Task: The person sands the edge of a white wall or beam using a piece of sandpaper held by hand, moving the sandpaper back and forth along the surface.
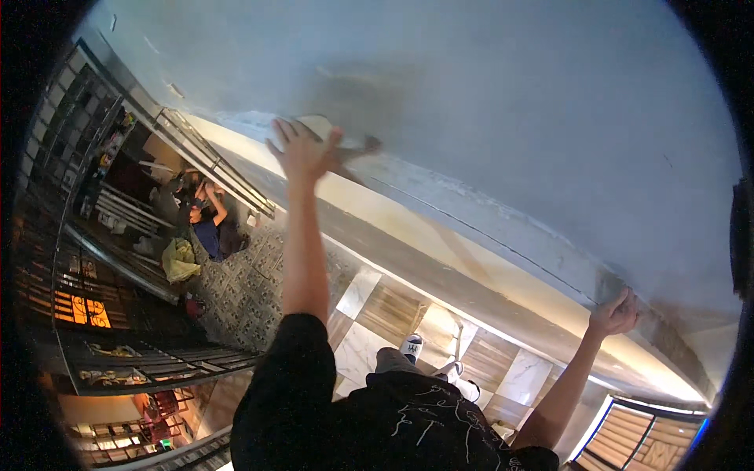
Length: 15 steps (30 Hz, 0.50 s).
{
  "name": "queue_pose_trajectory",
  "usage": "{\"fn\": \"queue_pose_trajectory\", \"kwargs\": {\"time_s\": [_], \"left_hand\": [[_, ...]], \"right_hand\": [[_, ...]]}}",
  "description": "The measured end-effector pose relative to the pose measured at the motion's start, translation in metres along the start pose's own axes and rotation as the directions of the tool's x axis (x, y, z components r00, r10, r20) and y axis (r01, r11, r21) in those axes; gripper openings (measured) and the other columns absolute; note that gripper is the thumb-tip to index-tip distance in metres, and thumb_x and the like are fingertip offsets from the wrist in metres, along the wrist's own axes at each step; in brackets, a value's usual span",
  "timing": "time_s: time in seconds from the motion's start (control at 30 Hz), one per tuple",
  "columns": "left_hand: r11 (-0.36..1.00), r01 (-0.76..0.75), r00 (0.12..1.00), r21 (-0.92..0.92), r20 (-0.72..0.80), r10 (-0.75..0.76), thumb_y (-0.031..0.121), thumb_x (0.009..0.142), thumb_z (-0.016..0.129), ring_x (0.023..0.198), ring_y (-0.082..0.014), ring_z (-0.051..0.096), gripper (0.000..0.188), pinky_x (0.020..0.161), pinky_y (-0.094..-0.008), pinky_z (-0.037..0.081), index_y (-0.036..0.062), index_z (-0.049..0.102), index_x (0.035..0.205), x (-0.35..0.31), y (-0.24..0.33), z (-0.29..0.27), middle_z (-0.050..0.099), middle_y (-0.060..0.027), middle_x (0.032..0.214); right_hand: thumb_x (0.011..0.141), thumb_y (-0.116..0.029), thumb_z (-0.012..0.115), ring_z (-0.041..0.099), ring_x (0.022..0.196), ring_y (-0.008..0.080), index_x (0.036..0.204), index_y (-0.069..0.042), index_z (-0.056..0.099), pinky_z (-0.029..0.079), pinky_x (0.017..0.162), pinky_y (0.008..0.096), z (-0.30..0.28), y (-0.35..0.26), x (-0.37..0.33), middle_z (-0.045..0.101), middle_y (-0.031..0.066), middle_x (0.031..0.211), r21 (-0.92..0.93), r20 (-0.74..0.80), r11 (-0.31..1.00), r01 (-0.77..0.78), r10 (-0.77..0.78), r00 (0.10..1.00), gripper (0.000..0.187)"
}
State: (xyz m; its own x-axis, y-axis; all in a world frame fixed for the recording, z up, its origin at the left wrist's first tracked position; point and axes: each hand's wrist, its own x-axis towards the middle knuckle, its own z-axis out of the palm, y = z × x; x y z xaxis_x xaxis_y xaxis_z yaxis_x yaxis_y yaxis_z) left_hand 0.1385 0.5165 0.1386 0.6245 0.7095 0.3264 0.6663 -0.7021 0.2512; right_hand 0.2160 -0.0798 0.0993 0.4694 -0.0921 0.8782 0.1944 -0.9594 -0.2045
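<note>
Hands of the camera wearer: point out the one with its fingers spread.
The left hand, higher in the view: its fingers and thumb fan apart, while the right hand has its fingers bunched together.

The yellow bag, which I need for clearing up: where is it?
At the head view's left, the yellow bag sits just left of the person in dark blue.

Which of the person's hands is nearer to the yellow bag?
Left. The left hand is above and right of the yellow bag; the right hand is much farther right.
</note>
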Motion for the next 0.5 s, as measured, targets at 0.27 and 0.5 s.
{"fn": "queue_pose_trajectory", "kwargs": {"time_s": [0.27, 0.5], "left_hand": [[0.995, -0.096, 0.994, -0.024, 0.058, 0.097, 0.095, 0.060, 0.037, 0.139, -0.0500, 0.002, 0.142, 0.114, -0.0536, 0.002, -0.0227, 0.015, 0.136, -0.081, 0.104, -0.001, 0.009, -0.0422, 0.144], [0.940, -0.283, 0.959, -0.189, -0.024, 0.284, 0.090, 0.060, 0.047, 0.138, -0.0514, 0.010, 0.139, 0.111, -0.0592, 0.007, -0.0232, 0.018, 0.135, -0.146, 0.141, -0.022, 0.014, -0.0445, 0.142]], "right_hand": [[0.093, -0.031, 0.045, 0.060, 0.071, 0.0302, 0.077, -0.003, 0.068, 0.038, 0.068, 0.0399, 0.006, 0.013, -0.002, 0.067, 0.0141, 0.078, -0.088, 0.061, 0.996, 0.006, 0.000, 0.998, 0.039], [0.093, -0.027, 0.050, 0.056, 0.065, 0.0323, 0.077, -0.003, 0.066, 0.039, 0.066, 0.0420, 0.005, 0.010, -0.001, 0.059, 0.0134, 0.068, -0.014, -0.017, 0.996, 0.093, -0.094, 0.995, 0.033]]}}
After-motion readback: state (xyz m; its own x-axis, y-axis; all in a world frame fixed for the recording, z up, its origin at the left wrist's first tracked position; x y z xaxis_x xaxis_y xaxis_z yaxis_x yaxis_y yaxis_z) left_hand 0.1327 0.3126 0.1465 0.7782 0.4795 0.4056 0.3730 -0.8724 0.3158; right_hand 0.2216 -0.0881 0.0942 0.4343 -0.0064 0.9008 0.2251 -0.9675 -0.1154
